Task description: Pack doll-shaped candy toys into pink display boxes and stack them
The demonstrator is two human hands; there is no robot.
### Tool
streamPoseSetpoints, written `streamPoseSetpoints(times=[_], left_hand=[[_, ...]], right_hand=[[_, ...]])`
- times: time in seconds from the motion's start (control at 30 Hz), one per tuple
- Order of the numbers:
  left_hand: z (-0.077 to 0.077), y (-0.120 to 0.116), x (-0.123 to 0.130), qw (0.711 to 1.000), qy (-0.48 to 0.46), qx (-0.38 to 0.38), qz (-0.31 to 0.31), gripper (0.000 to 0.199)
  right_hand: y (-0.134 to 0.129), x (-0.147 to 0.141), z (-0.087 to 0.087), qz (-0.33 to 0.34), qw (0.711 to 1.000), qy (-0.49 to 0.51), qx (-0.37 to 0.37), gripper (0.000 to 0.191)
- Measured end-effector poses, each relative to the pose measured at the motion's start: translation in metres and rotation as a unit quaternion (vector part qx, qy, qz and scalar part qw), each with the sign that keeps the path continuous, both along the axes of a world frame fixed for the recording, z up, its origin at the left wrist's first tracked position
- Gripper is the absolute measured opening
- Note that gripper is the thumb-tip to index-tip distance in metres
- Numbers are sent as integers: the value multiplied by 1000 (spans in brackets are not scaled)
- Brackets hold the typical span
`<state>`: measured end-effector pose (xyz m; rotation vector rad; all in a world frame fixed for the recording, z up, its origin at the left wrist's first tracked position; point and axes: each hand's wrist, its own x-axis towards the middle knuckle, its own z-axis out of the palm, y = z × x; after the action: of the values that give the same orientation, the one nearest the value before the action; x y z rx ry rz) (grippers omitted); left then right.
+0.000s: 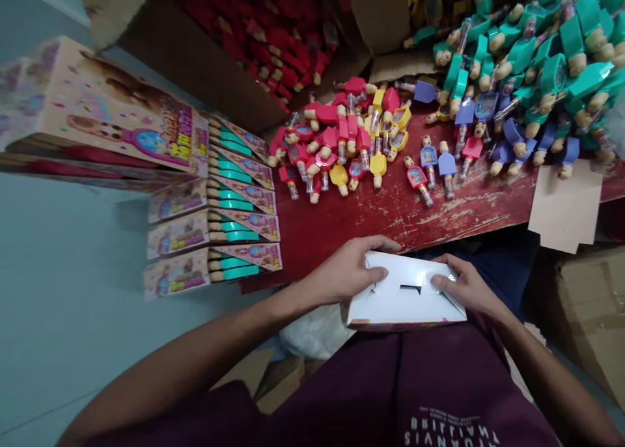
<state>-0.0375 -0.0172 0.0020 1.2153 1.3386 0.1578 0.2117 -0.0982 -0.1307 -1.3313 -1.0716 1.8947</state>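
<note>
A small box with a white face and a dark slot faces up in front of my torso, just off the table's front edge. My left hand grips its left end, thumb on the white face. On the right end is my right hand, its thumb also pressed on that face. Beyond the box, pink and red toys with small figure heads and clear tubes lie in a pile, mixed with yellow toys. Purple toys lie to their right, near a large heap of green toys.
Printed display boxes filled with green toys line the table's left end, beside taller stacked boxes. An open carton of red toys stands behind. Flat cardboard overhangs the red table at right, above a brown carton.
</note>
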Motion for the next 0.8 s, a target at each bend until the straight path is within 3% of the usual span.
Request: streamPoseSetpoints(times=[0.1, 0.3, 0.4, 0.47, 0.53, 0.6, 0.67, 0.7, 0.73, 0.8], left_hand=[[-1, -2, 0, 1000, -20, 4, 1, 45], [-1, -9, 1, 996, 43, 65, -43, 43], [2, -7, 3, 999, 14, 41, -17, 44], [6, -8, 5, 999, -18, 28, 39, 46], [12, -13, 5, 987, -17, 105, 124, 49], [16, -24, 2, 941, 32, 267, 204, 45], [14, -40, -4, 883, 70, 405, 227, 36], [10, -50, -6, 871, 71, 436, 215, 32], [3, -59, -7, 875, 61, 438, 195, 31], [-17, -74, -1, 914, 32, 373, 156, 33]], right_hand=[[-2, 2, 2, 12, 1000, 3, 7, 50], [2, 4, 6, 52, 997, -28, 42, 46], [1, 4, 5, 46, 997, -36, 59, 47], [-1, 4, 1, 21, 998, -30, 53, 50], [-1, 7, -6, -19, 999, -6, 31, 54], [3, 14, -15, -69, 997, 20, 2, 55], [13, 26, -23, -124, 991, 35, -22, 53], [19, 33, -27, -151, 987, 38, -27, 52], [26, 39, -31, -171, 984, 40, -26, 53], [40, 47, -38, -178, 983, 44, -11, 58]])
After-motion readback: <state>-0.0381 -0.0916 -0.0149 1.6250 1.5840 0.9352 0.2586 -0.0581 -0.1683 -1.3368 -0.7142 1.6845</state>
